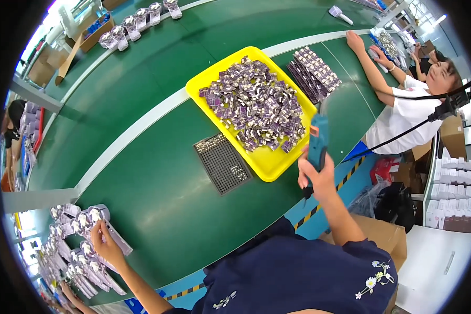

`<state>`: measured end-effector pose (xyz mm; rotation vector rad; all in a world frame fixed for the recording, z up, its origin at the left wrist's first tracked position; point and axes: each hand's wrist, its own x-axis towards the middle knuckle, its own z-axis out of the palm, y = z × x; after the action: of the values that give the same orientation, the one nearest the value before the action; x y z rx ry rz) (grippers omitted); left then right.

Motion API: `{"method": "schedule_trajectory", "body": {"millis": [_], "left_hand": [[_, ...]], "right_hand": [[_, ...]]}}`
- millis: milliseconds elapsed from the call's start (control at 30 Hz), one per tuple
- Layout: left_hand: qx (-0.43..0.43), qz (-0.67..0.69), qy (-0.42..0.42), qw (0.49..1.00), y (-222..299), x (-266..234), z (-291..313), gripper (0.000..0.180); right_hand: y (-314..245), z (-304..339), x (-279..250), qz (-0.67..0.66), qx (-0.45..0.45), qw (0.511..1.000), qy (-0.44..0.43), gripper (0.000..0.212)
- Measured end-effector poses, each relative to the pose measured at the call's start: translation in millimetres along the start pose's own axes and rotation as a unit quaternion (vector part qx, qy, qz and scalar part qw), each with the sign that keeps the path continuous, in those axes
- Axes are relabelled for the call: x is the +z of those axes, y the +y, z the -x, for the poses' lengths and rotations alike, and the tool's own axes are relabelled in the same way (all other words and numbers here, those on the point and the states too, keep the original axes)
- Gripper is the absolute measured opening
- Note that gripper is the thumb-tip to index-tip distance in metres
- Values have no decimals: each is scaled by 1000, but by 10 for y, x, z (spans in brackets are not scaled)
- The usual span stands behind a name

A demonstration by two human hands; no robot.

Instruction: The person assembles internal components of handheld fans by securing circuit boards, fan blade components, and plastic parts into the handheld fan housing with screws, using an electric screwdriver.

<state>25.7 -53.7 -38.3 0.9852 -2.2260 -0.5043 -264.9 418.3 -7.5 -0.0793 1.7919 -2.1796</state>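
At the lower left, my left hand (108, 247) has its fingertips closed on the round head of a lilac handheld housing (117, 238), which lies at the edge of a group of similar housings. In my right hand (320, 179) is a teal electric screwdriver (317, 140) with an orange switch, held upright beside a yellow tray (270, 171). Heaped in that tray are many small purple-and-white parts (259, 102). Left of it lies a dark perforated screw tray (219, 168) with shiny screws in some of its holes.
Stacked purple circuit panels (314, 73) lie beyond the yellow tray. More lilac housings (141, 20) stand in a row across the green bench (157, 180). A co-worker in a white shirt (411, 112) sits at the right. A black cable (403, 136) hangs there, and a cardboard box (379, 233) stands near my right elbow.
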Motion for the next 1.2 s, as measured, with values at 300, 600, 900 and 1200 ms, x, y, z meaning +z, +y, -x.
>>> {"method": "schedule_trajectory", "body": {"millis": [300, 600, 900, 1200], "left_hand": [[-84, 216, 7, 973, 698, 449, 191, 14], [19, 254, -180, 950, 1509, 1012, -8, 5], [126, 293, -208, 925, 1204, 1049, 179, 10], [23, 357, -210, 910, 922, 1101, 245, 2]], "right_hand": [[-650, -1628, 478, 427, -160, 888, -58, 33], [-702, -2053, 633, 594, -95, 795, -80, 35], [-574, -1746, 634, 613, -124, 767, -144, 45], [-419, -1408, 818, 615, -180, 767, 32, 42]]}}
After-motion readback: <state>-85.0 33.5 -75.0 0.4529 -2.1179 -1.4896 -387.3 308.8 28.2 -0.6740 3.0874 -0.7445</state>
